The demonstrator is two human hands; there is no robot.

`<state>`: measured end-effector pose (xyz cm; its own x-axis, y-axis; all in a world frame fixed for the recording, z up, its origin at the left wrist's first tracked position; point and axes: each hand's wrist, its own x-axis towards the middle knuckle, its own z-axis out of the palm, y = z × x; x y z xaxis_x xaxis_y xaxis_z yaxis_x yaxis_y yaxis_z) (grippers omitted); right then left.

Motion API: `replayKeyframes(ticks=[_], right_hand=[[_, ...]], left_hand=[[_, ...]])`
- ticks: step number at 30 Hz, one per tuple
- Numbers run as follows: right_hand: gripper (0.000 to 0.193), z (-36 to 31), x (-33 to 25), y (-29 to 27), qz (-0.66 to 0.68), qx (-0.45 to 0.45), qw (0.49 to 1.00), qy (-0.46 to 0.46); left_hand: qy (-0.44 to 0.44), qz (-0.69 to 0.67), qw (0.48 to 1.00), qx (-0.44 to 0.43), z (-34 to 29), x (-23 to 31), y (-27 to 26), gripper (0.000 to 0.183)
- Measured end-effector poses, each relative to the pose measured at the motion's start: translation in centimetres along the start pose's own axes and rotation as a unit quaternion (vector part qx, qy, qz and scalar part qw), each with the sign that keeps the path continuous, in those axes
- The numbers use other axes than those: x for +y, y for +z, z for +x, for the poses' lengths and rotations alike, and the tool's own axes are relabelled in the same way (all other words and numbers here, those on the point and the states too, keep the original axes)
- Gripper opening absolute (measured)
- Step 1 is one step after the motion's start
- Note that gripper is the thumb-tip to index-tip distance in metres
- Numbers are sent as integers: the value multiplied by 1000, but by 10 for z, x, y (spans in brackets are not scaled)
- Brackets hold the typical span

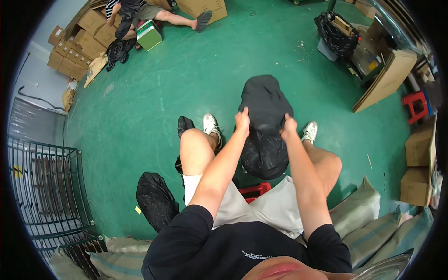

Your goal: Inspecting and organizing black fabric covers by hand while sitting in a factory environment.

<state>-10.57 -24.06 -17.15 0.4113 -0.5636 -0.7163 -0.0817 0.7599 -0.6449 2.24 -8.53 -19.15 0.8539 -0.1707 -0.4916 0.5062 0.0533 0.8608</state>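
A long black fabric cover [265, 130], rounded at both ends and narrower in the middle, is stretched out between my knees above the floor. My left hand [242, 121] grips its left edge, the thumb on top. On the opposite edge my right hand [289, 127] is closed in the same way, at about the same height. The fingers under the fabric are hidden, and I cannot tell what, if anything, is inside the cover. Another black cover [156, 200] lies on the floor to my left. A smaller black piece [185, 125] shows beside my left knee.
A red stool [255, 190] shows between my thighs. Woven sacks [357, 207] lie at the lower right, cartons [416, 147] beyond. A metal rack [49, 186] stands left. At the far left a person sits near a green box [149, 36]. A lined bin [332, 42] stands far right.
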Motion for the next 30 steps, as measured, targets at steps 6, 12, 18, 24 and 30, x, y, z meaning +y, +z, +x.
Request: replayKeyframes(ticks=[6,12,18,24,30], right_hand=[[41,-16,90,-79,-108,172,978,-41],[45,-57,98,-82,-167,286,944,-2],[46,-77,94,-72,-257,286,923,4],[49,-48,90,-84,-253,287,920,-85],[40,-49,105,-65,-360,305,869,-150]], left_hand=[[-43,127,991,5,-72,-86,-25,47],[-6,318,946,61,-109,-100,-50,45],[-18,284,957,47,-102,-102,-75,44],[-18,269,962,37,-96,-100,-59,42],[24,311,941,134,-91,-94,-80,47]])
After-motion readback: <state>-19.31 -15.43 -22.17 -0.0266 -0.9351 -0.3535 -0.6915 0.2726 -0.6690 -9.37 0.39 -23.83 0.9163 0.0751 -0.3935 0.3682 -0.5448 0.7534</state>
